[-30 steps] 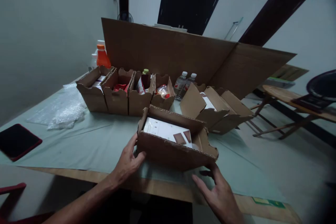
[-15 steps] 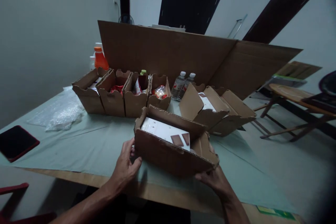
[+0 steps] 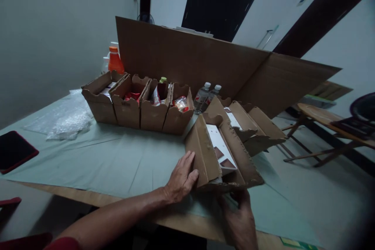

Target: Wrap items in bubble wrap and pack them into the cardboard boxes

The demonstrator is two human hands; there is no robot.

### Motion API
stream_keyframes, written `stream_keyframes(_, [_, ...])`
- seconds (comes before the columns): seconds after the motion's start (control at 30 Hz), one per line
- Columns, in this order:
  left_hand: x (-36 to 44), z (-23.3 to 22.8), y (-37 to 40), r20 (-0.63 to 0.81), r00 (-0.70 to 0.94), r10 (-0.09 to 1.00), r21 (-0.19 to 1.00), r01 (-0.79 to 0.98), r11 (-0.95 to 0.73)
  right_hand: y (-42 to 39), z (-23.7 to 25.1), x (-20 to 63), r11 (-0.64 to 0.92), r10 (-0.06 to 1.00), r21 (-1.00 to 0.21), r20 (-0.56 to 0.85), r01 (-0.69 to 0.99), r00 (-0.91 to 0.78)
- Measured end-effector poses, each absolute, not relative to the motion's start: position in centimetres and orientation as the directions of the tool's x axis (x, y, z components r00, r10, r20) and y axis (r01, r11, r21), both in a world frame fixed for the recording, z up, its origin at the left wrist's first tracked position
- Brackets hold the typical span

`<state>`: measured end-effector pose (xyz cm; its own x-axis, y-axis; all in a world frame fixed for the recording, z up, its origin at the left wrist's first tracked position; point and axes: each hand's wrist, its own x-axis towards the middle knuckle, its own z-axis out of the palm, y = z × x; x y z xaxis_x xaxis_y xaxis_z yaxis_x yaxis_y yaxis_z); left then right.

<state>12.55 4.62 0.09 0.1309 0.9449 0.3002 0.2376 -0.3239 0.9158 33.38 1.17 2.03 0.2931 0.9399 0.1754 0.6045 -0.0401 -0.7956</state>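
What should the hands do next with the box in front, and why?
Maybe gently ease the front box toward the boxes on the right. The left hand is against its side, the right hand is at its near end, and it points roughly the same way they do. Going slowly seems wise, since a white pack sits inside.

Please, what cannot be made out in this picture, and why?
Head view:
Right hand: ends of some fingers, hidden by the nearest box.
Green-capped bottle: lower part, hidden by a cardboard box.
Black slab: left part, cut off by the picture edge.
White pack: printed marks, too small.
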Motion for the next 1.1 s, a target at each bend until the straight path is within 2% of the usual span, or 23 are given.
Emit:
stream_keyframes(0.23, [11.4,-0.5,4.7,0.304,0.148,0.941,0.914,0.234,-0.332,2.4,1.5,31.6,0.031,0.968,-0.758,0.185,0.652,0.169])
stream_keyframes(0.37, [11.3,-0.4,5.2,0.282,0.155,0.947,0.922,0.23,-0.312,4.4,1.5,30.8,0.004,0.964,-0.727,0.185,0.686,0.191])
stream_keyframes(0.57, [11.6,-1.0,6.3,0.222,0.092,0.971,0.945,0.223,-0.238,11.2,2.4,29.6,-0.056,0.945,-0.584,0.232,0.81,0.232])
stream_keyframes(0.73, [11.6,-1.3,6.8,0.206,0.061,0.977,0.948,0.236,-0.215,14.3,1.8,29.2,-0.042,0.936,-0.57,0.264,0.82,0.231])
stream_keyframes(0.87, [11.8,-1.4,6.9,0.21,0.062,0.976,0.943,0.252,-0.219,12.6,0.6,28.8,0.02,0.926,-0.573,0.321,0.819,0.201])
stream_keyframes(1.1, [12.3,-1.6,6.9,0.188,0.047,0.981,0.942,0.273,-0.194,13.3,0.1,26.5,0.243,0.926,-0.561,0.376,0.792,-0.017])
